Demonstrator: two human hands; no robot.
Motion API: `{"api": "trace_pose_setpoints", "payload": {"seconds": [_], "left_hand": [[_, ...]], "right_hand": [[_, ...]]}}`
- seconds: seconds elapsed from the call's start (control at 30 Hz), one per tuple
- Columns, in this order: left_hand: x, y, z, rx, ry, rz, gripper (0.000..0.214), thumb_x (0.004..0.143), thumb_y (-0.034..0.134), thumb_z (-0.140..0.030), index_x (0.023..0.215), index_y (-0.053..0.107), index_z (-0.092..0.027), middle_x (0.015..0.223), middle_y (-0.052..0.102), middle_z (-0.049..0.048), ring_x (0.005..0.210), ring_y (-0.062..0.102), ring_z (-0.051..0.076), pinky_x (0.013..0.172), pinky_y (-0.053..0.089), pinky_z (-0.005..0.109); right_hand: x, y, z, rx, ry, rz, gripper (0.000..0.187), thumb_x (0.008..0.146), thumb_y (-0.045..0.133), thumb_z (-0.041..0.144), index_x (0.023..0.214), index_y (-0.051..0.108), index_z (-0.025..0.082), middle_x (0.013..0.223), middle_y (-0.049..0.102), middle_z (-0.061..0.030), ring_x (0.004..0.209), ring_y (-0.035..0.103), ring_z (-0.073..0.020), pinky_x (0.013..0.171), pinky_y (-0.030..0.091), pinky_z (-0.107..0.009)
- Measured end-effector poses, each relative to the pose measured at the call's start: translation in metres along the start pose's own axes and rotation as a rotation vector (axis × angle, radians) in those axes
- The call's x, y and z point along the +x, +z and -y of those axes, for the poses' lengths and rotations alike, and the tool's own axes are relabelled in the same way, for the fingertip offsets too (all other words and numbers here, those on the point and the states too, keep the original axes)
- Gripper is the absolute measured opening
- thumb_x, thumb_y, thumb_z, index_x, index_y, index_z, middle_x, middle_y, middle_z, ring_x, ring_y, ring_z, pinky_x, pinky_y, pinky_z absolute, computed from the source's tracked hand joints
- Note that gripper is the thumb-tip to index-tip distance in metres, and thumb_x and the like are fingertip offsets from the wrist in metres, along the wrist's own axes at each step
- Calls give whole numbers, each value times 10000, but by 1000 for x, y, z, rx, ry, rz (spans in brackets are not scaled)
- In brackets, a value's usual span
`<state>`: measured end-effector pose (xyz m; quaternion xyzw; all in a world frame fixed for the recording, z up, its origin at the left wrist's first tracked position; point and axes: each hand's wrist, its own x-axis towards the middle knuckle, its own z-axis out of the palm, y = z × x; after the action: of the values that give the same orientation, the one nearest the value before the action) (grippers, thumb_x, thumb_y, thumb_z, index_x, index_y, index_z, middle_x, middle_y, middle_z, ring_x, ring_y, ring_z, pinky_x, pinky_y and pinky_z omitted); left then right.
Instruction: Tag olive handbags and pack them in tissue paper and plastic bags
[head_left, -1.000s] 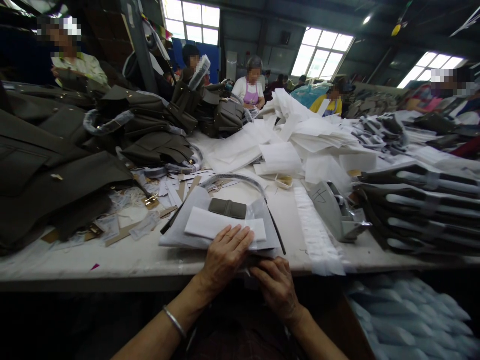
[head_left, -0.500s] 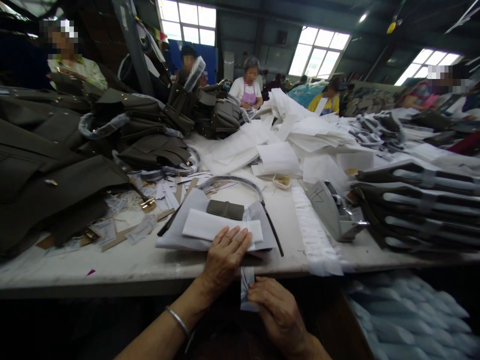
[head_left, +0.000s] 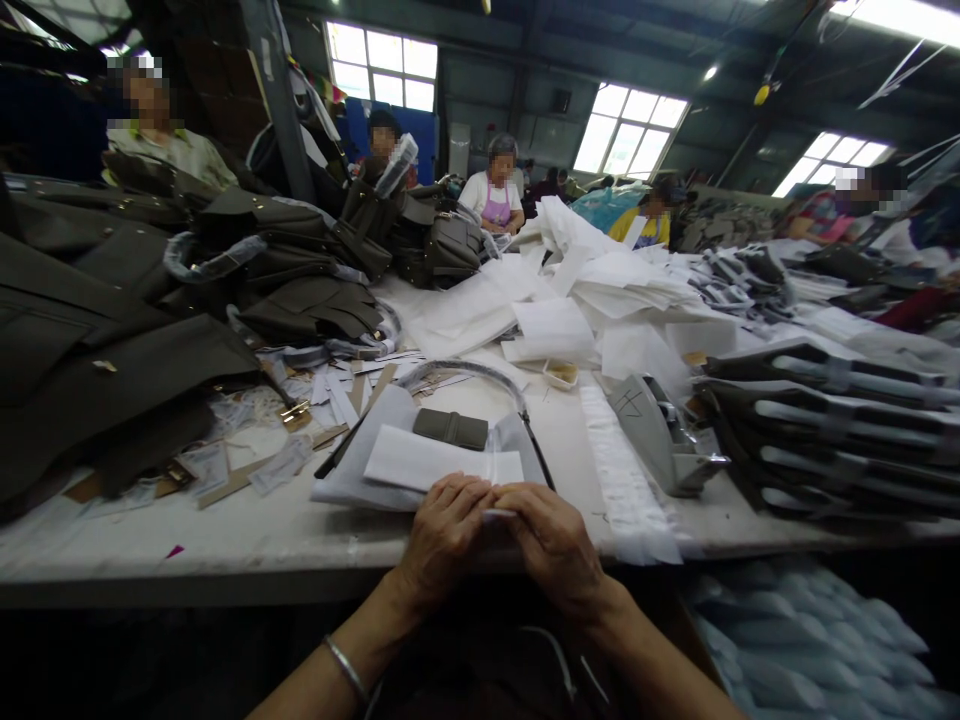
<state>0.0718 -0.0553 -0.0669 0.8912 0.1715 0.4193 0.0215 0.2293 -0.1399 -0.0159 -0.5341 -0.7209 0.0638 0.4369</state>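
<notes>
My left hand (head_left: 448,530) and my right hand (head_left: 551,535) meet at the near edge of a flat bundle, fingers curled and fingertips nearly touching. Between them is the end of a translucent strip (head_left: 493,462), which runs up over the bundle; my thumbs are mostly hidden. On the bundle lie a white folded foam sheet (head_left: 420,460) and a small dark olive strapped piece (head_left: 450,428). Beneath them is a pale grey wrapping sheet (head_left: 341,490). A plastic-wrapped bag handle (head_left: 465,368) arches behind it.
Olive bags (head_left: 97,400) are heaped at left, with paper scraps (head_left: 345,395) beside them. A grey tape dispenser (head_left: 649,430) stands right of a white strip (head_left: 622,470). Stacked olive pieces (head_left: 840,430) lie farther right. White sheets (head_left: 570,270) pile up behind; several people sit beyond.
My right hand has risen from below the table edge to the bundle's near edge, bringing the strip's end up. My left hand has drawn back from the foam sheet and curled its fingers.
</notes>
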Motion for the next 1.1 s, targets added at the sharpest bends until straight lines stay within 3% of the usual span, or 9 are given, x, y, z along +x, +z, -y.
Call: {"api": "trace_pose_setpoints", "payload": {"seconds": [0.1,0.17,0.27,0.37,0.57,0.8,0.93,1.1], "left_hand": [[2,-8,-4,-92,-68,13,284,920,441,-110,1156,593,-155,1100,688,84,1058,621,207,1023,469,412],[6,-10,-8,-90,-125,24,239,922,483,-178,1135,584,-141,1073,683,98,1029,624,230,1001,480,427],[13,-7,-12,-12,-207,8,97,938,530,-248,945,583,-167,871,663,67,850,619,237,845,518,412],[19,-1,-14,66,-247,20,163,948,487,-162,793,529,-195,731,591,28,714,563,214,710,480,365],[23,4,-15,106,-274,25,202,933,473,-102,757,508,-196,704,547,15,695,525,204,704,426,354],[28,6,-14,118,-282,23,214,928,485,-108,734,507,-195,676,527,7,683,528,187,722,439,346],[24,5,-11,72,-252,6,124,936,495,-117,883,591,-174,767,602,31,739,570,183,758,477,346],[15,-4,-6,8,-86,-12,310,984,368,-84,1074,653,-169,1099,672,99,1071,597,197,989,464,378]], "right_hand": [[12,3,-9,-53,113,36,147,956,508,154,914,628,227,868,695,-32,813,652,-171,772,510,-280],[17,5,-14,-78,166,53,145,943,508,146,926,633,219,880,686,-40,832,646,-178,785,500,-283],[24,4,-17,-43,239,64,139,905,530,120,882,635,209,890,674,-39,850,635,-175,798,483,-274],[34,0,-17,-1,322,126,159,873,573,124,740,612,202,781,640,-7,736,596,-148,718,456,-255],[49,-9,-24,104,519,256,99,836,650,178,748,689,200,706,660,22,665,588,-129,645,436,-236],[50,0,-44,46,471,219,112,800,694,155,697,690,199,729,657,11,711,614,-139,700,454,-254],[48,3,-49,27,532,210,112,768,683,134,680,668,201,693,635,23,653,586,-130,628,439,-248],[46,4,-51,100,604,197,74,771,655,165,704,661,195,679,618,25,623,565,-121,572,430,-228]]}}
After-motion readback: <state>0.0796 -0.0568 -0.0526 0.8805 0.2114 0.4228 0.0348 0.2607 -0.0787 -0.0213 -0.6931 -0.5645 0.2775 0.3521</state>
